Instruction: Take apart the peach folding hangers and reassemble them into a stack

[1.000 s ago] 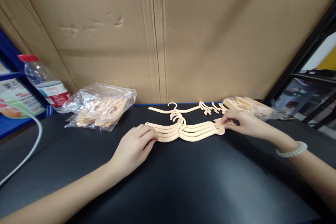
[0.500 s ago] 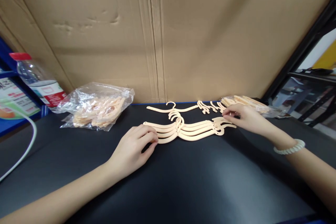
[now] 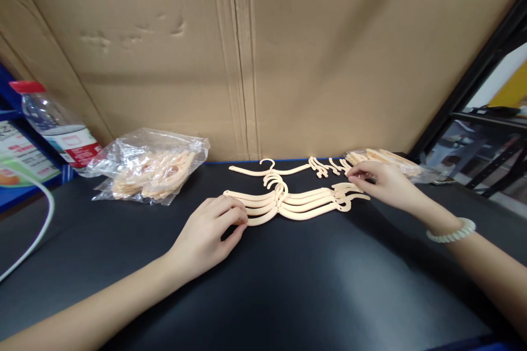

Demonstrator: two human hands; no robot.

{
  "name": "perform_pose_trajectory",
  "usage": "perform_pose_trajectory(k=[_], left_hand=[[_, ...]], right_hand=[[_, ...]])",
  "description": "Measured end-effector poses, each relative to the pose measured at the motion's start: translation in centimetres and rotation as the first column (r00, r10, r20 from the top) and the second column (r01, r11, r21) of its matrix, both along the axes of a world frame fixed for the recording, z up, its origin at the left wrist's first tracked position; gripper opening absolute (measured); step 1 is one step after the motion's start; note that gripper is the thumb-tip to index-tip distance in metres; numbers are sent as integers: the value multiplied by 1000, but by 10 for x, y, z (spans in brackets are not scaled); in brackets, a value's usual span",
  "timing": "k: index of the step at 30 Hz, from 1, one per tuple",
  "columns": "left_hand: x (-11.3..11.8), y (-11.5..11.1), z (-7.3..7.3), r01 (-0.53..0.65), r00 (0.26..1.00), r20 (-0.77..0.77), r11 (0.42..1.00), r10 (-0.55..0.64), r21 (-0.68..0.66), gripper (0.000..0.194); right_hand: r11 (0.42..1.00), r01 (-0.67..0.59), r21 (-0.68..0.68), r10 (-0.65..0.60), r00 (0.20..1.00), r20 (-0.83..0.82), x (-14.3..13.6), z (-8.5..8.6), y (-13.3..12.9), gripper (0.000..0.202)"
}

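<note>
Several cream plastic hangers (image 3: 308, 204) lie overlapped on the black table, their curved hooks bunched in the middle. My left hand (image 3: 214, 225) has its fingers closed around the left end of the nearest hanger. At the right ends of the stack lie small hook-shaped pieces (image 3: 346, 193). My right hand (image 3: 379, 181) is held in a pinch above them, fingertips at a row of loose small pieces (image 3: 340, 165); what is between the fingers is too small to make out. A single hanger (image 3: 269, 171) lies behind the stack, with more small pieces (image 3: 318, 166) by its right end.
A clear bag of cream parts (image 3: 152, 170) lies at the left, and another bag (image 3: 391, 162) lies behind my right hand. A red-capped bottle (image 3: 61, 126) leans at the far left beside a white cable (image 3: 47, 225). A cardboard wall (image 3: 288, 66) closes the back.
My right hand's fingertips have closed slightly and shifted a little. My left hand stays on the hanger, and the hangers lie as before. The view has moved very slightly.
</note>
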State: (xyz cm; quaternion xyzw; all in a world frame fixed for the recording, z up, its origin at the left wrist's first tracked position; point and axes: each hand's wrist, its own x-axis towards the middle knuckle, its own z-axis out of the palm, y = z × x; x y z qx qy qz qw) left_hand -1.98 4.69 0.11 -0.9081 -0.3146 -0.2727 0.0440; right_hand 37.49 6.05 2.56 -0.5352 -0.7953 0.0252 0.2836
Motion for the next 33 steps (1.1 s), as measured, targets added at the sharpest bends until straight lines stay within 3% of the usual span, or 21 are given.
perform_pose_trajectory(k=[4, 10, 14, 20, 29, 33], left_hand=[[-1, 1, -1, 12, 1000, -3, 1000, -12, 2, 14], [5, -10, -5, -48, 998, -53, 998, 47, -32, 33], [11, -26, -11, -101, 982, -162, 994, 93, -41, 46], [11, -38, -19, -120, 954, -284, 990, 96, -70, 75], [2, -22, -14, -128, 929, -362, 987, 84, -99, 75], [-2, -16, -15, -184, 933, -328, 979, 146, -86, 68]], right_hand=[[997, -71, 6, 71, 997, 22, -11, -6, -3, 29], [975, -198, -97, 209, 971, 119, -51, -20, -24, 55], [961, -208, -185, 245, 946, 211, -67, -27, -33, 59], [960, -170, -224, 239, 911, 336, -70, -31, -32, 64], [956, -179, -231, 255, 897, 361, -69, -31, -32, 73], [957, -181, -227, 253, 902, 349, -71, -31, -31, 74]])
